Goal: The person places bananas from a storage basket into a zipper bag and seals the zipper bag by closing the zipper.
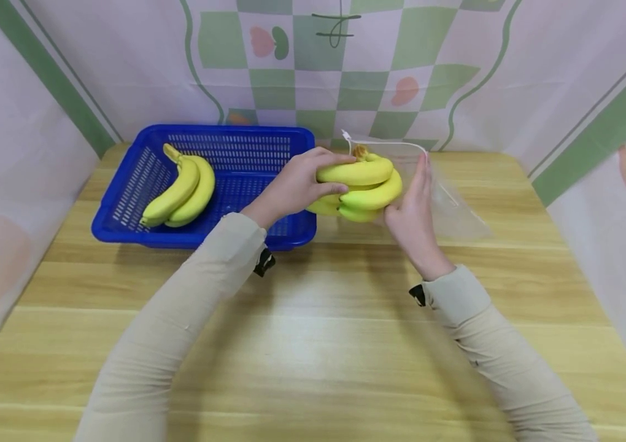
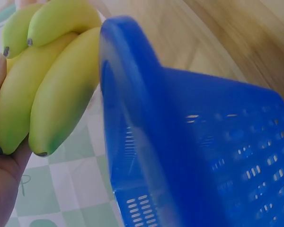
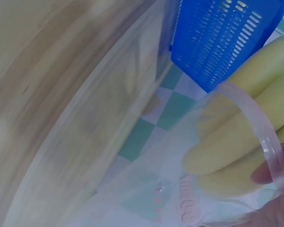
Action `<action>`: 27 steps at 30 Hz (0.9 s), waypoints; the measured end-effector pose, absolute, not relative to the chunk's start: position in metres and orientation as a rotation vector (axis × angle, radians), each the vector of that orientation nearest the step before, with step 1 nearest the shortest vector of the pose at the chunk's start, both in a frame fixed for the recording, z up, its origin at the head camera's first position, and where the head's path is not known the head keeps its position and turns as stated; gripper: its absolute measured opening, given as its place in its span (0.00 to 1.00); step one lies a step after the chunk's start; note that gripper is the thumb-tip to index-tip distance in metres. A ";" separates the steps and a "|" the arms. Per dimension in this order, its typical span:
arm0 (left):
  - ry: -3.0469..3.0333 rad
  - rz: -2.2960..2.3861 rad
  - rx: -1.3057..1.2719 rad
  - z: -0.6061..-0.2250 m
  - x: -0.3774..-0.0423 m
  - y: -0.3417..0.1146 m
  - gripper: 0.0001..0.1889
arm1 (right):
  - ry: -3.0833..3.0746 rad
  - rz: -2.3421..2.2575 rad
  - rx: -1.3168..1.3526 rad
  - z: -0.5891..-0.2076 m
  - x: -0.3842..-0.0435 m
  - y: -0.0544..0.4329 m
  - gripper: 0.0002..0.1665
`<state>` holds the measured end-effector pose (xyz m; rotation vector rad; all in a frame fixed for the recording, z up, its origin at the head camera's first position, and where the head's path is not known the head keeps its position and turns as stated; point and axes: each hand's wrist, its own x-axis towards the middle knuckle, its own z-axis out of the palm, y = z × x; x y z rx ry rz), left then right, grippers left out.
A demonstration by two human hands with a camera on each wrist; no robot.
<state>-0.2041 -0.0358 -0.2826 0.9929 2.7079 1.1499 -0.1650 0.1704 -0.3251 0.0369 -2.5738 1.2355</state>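
In the head view, a bunch of yellow bananas point(image 1: 372, 195) is gripped by my left hand point(image 1: 301, 183), thumb and fingers around its left side. My right hand point(image 1: 415, 215) pinches the rim of a clear plastic bag point(image 1: 459, 215) with a white edge along its mouth. In the right wrist view, banana tips point(image 3: 217, 153) show through the bag's film, just past its rim, and a thumb point(image 3: 270, 168) lies against that rim. Greenish banana ends point(image 2: 54, 127) face the left wrist camera. The bunch hides part of the bag's opening.
A blue perforated basket point(image 1: 204, 238) stands on the wooden table point(image 1: 302, 344), left of the bag, holding a smaller bunch of bananas point(image 1: 183, 193). Behind the table hangs a checked green and white cloth point(image 1: 318, 89).
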 end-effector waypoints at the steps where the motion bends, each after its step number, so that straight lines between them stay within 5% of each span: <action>1: 2.699 1.166 0.978 -0.283 -0.204 -0.035 0.25 | -2.573 1.235 0.045 -0.325 -0.165 0.170 0.58; 27: 3.026 0.748 0.573 -0.287 -0.203 -0.023 0.23 | -2.585 1.376 0.013 -0.316 -0.161 0.169 0.58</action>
